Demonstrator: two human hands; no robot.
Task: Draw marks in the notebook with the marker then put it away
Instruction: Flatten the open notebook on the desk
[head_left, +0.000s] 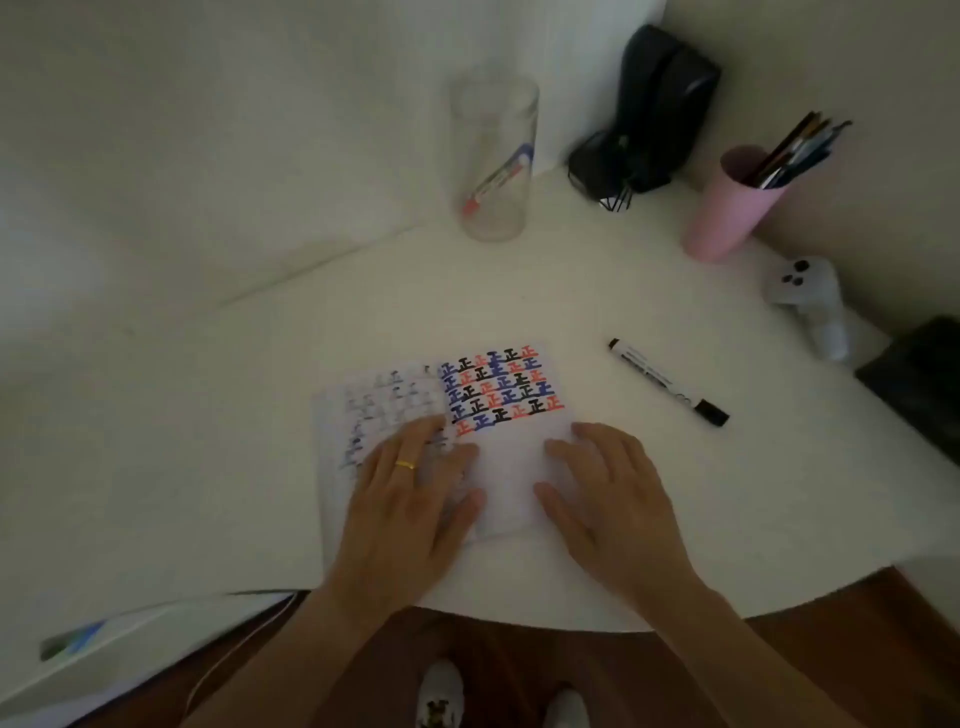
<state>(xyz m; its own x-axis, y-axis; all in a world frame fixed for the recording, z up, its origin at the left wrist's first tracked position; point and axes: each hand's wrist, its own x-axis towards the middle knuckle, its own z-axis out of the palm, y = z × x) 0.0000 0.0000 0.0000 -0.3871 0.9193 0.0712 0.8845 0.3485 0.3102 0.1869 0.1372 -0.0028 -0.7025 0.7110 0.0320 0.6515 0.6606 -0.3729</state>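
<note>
An open notebook (511, 470) lies on the white table, its right page filled in the upper half with rows of black, blue and red marks. My left hand (410, 501) rests flat on the left page with fingers apart; a gold ring is on one finger. My right hand (605, 486) lies flat on the lower right page, holding nothing. A black-capped marker (667, 382) lies on the table to the right of the notebook, apart from both hands.
A clear glass jar (493, 156) holding markers stands at the back. A pink cup (727, 208) of pens is at the back right, beside a black stapler-like object (654, 109). A white controller (810, 301) and a dark object (919, 379) sit at the right edge.
</note>
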